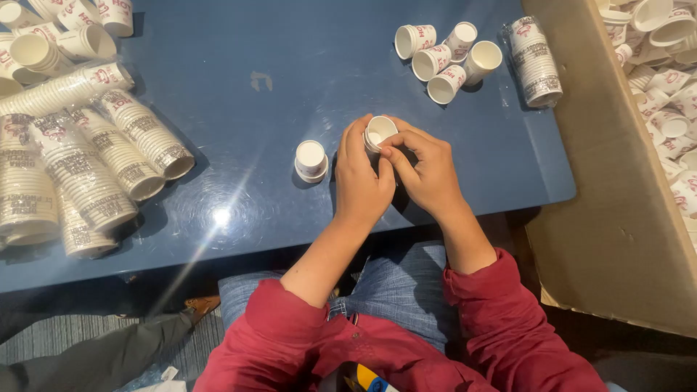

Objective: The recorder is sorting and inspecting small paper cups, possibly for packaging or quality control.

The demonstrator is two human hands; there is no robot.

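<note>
I see both hands, left hand [361, 181] and right hand [427, 170], each grip grasping one small paper cup [379, 131]. Blue surface [254, 131] beneath; an upturned cup [311, 160] just left of the grip, cardboard box [617, 218] well right.

Blue table [290, 65] with a glare spot near its front edge. Far left: wrapped sleeves of stacked paper cups [87, 156] lie on their sides, packed side by side, with a few loose cups [65, 36] behind them at the top-left corner. Centre: one single cup [311, 160] stands upside down, apart from the rest. Upper right: a cluster of five loose cups [446, 54] lies tipped over, touching one another. Just beside it, a short wrapped stack [535, 62] lies on its side. Right of the table: an open cardboard box [617, 218], loose cups heaped inside [664, 80]. Striped grey floor [65, 330] visible lower left.
</note>
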